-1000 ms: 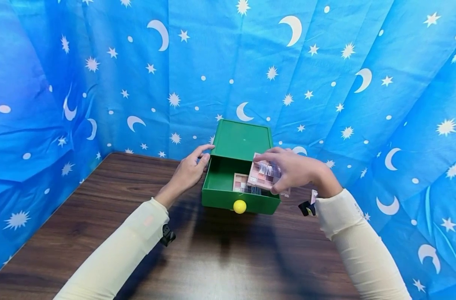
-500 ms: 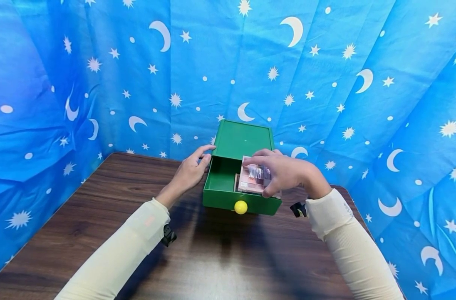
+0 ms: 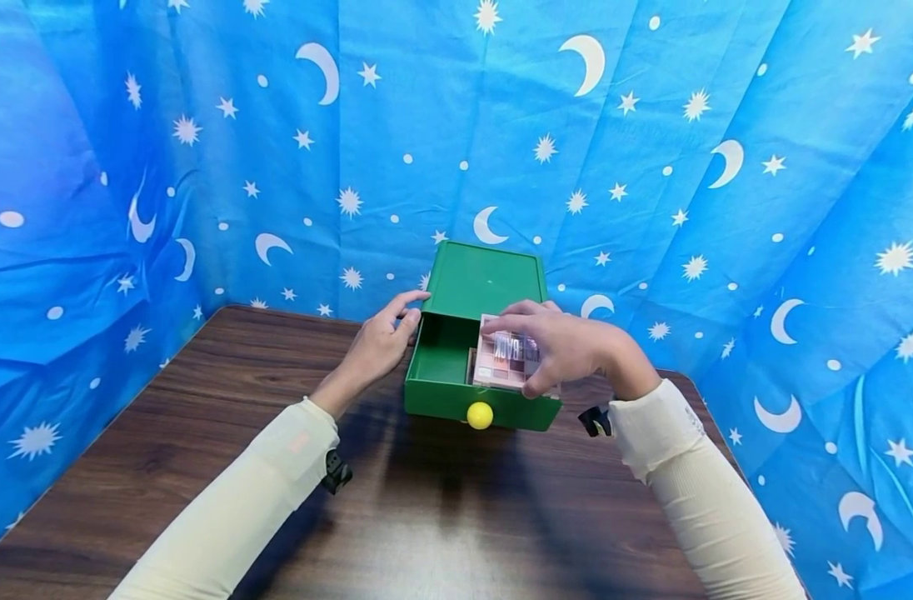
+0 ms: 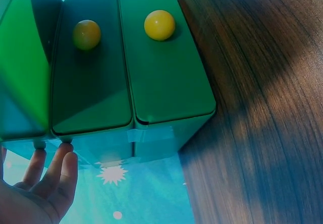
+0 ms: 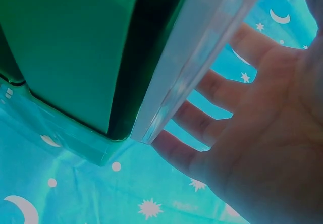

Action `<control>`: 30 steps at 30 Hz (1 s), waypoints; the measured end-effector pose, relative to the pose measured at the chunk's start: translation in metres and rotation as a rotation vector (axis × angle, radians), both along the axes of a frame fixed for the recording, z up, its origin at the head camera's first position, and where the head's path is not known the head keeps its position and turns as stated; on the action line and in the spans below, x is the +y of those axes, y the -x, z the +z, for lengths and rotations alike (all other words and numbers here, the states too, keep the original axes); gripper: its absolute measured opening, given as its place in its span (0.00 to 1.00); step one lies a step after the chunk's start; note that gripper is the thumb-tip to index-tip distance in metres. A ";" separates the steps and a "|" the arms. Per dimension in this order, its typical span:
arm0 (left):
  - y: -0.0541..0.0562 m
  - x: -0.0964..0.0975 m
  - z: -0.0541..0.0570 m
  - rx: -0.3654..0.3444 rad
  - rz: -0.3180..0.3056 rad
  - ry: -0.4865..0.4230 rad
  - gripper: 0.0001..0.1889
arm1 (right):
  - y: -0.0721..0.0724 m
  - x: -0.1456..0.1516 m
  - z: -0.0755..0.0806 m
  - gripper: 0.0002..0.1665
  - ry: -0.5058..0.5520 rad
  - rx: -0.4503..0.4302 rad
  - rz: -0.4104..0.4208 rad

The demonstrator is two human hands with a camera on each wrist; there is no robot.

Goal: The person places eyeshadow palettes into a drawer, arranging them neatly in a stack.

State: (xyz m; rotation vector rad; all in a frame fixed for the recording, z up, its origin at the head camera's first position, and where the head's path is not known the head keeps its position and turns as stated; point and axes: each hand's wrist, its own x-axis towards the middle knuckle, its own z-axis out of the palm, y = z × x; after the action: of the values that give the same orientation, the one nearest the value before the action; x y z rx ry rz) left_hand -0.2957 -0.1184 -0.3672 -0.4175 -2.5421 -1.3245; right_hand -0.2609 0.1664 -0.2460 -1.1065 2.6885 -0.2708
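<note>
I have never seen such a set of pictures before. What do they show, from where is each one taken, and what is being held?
There is no machine: each grip is a person's bare hand. The widest picture comes from a camera worn on the head; the two smaller ones come from cameras on the left and right wrists.

On the wooden table stands a green cabinet with its top drawer open. The right grip holds a palette of small coloured squares at the drawer's opening. The left grip touches the cabinet's side. Blue cloth with moons and stars hangs behind.
</note>
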 end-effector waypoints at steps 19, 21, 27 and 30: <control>0.001 0.002 0.002 -0.010 0.005 0.013 0.23 | 0.004 0.020 0.000 0.48 0.046 -0.042 -0.079; 0.001 0.002 0.002 -0.012 0.002 0.011 0.23 | 0.006 0.029 -0.002 0.46 0.075 -0.033 -0.123; 0.001 0.003 0.003 -0.009 -0.005 0.010 0.23 | 0.014 0.059 -0.013 0.42 0.124 -0.018 -0.308; 0.001 0.002 0.003 -0.005 0.001 0.015 0.23 | 0.019 0.072 -0.021 0.41 0.119 -0.028 -0.414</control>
State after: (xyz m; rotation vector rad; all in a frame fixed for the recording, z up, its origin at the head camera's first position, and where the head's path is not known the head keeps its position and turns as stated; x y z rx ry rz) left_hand -0.2967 -0.1166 -0.3647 -0.4162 -2.5574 -1.3083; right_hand -0.2796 0.2382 -0.2673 -0.5542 2.8851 -0.5146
